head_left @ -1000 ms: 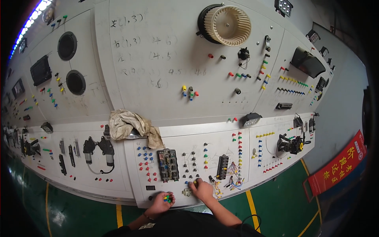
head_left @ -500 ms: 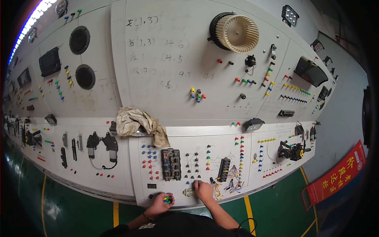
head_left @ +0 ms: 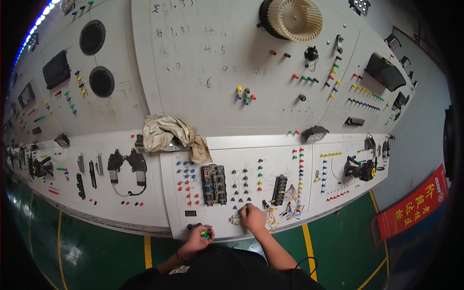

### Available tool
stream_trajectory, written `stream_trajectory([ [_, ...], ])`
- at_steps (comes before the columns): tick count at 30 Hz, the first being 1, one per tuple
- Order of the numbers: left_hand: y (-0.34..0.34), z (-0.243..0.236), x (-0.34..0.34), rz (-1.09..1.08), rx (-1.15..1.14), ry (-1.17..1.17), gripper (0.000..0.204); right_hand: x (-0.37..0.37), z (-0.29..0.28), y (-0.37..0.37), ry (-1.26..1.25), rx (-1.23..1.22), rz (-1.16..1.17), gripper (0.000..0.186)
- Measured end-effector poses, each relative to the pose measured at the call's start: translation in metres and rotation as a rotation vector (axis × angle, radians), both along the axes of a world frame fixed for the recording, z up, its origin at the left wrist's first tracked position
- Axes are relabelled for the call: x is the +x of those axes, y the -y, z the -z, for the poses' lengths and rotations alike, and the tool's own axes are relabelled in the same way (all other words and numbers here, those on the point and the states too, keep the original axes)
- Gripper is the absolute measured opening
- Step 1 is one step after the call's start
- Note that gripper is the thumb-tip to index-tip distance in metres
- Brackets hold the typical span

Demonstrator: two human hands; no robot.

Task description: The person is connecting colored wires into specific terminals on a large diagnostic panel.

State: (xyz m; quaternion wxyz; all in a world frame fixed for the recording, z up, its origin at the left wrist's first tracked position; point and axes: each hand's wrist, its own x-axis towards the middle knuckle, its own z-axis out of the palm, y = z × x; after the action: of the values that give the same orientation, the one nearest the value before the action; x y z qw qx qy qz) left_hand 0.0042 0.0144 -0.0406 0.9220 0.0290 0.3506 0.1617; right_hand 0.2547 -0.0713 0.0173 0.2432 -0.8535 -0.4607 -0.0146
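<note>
In the lower middle of the head view, my left hand is closed around several small coloured plastic pieces, green, yellow and blue, at the front edge of the lower white panel. My right hand has its fingers pinched on that panel, just right of a small pale fitting; what they grip is too small and hidden to make out. Above the hands are rows of black terminals and a fuse box. To the right stands a black connector block with loose coloured wires beside it.
A crumpled beige cloth drapes between the upper and lower panels, left of a lamp. A blower wheel is mounted above. A red sign stands at right on the green floor with yellow lines.
The panels sit higher in the picture as the camera's view has shifted. My right hand's fingers stay at about the same spot on the panel; my left hand still holds the coloured pieces.
</note>
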Motion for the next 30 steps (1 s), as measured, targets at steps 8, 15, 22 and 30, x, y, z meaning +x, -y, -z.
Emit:
stream_trajectory([
  [8, -0.006, -0.011, -0.014, 0.070, 0.019, 0.024, 0.016, -0.007, -0.001, -0.002, -0.035, 0.076, 0.076, 0.037],
  [15, -0.009, -0.034, -0.022, 0.071, 0.093, -0.074, 0.013, -0.008, -0.007, -0.006, -0.059, -0.089, 0.100, 0.032],
  [22, -0.015, -0.041, -0.029, 0.174, 0.062, -0.039, 0.013, -0.008, -0.004, -0.011, -0.054, -0.115, 0.146, 0.038],
  [30, -0.015, -0.039, -0.036, 0.178, 0.083, -0.058, 0.012, -0.005, -0.001, -0.015, -0.071, -0.165, 0.148, 0.039],
])
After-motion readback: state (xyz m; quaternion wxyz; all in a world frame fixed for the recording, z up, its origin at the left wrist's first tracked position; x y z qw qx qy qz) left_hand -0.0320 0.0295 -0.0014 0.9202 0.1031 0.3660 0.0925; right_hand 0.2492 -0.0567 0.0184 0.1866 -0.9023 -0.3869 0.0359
